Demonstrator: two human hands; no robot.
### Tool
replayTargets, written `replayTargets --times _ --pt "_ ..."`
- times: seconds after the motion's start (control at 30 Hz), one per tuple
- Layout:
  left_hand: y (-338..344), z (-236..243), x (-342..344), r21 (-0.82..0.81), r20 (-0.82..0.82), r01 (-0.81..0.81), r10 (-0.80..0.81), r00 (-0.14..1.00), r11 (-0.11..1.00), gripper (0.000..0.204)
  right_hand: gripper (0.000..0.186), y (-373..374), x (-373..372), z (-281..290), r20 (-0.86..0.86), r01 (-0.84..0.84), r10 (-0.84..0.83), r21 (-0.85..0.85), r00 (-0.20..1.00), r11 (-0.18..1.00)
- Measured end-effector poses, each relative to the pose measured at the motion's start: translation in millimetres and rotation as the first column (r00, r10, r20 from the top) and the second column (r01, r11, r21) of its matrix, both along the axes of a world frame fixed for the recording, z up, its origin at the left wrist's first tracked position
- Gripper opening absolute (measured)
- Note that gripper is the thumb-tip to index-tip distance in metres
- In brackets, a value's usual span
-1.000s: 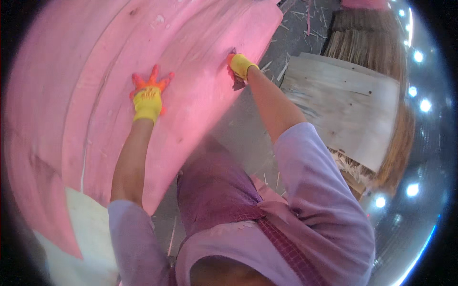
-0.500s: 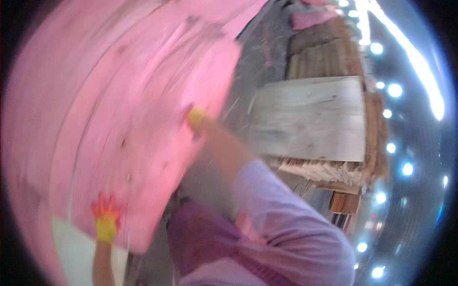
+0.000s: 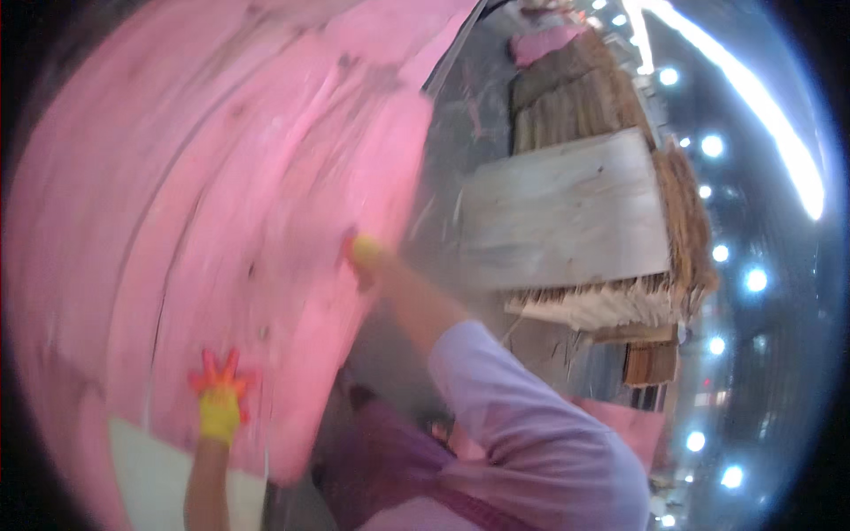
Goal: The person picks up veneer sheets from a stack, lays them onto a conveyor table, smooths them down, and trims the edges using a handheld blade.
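Broad pink sheets [image 3: 221,257] with dark knots and streaks, probably wood veneer, fill the left half of the head view. My left hand [image 3: 221,394], in a yellow glove with red-orange fingers, lies on the lower part of the pink surface. Its fingers are spread, holding nothing. Farther up, near the right edge of the sheets, is my right hand [image 3: 361,254], gloved in yellow with a reddish front. It touches or nearly touches the pink surface. Blur hides its fingers. A pale, whitish sheet [image 3: 146,473] shows below and left of my left hand.
To the right, across a grey floor [image 3: 443,212], stands a stack of thin wood sheets [image 3: 567,212] with ragged edges. Brown stacked sheets [image 3: 575,97] lie beyond it. A smaller brown stack [image 3: 651,365] and a pink sheet [image 3: 630,429] are at the lower right.
The view has shifted slightly. My left hand appears a little farther right, still spread on the pink sheet. My right hand sits somewhat lower along the sheets' right edge.
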State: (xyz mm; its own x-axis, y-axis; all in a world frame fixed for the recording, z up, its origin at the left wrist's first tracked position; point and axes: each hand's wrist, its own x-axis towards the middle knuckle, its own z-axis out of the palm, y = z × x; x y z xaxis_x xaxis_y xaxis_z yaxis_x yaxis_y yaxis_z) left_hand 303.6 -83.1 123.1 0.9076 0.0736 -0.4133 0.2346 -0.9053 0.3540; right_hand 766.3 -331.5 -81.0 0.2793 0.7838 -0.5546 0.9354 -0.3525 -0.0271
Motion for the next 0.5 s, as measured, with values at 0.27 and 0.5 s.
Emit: replayTargets --times 0.27,0.5 --pt "-3 33 -17 0.165 -0.278 0.007 0.04 0.96 0.986 0.104 0.022 57 -240 142 -0.775 0.925 -0.625 -0.3 -0.093 0.234" --pt "-7 47 -9 0.196 -0.399 0.003 0.077 0.914 0.981 0.104 0.03 50 -386 187 -0.636 0.851 -0.619 -0.515 -0.461 -0.104"
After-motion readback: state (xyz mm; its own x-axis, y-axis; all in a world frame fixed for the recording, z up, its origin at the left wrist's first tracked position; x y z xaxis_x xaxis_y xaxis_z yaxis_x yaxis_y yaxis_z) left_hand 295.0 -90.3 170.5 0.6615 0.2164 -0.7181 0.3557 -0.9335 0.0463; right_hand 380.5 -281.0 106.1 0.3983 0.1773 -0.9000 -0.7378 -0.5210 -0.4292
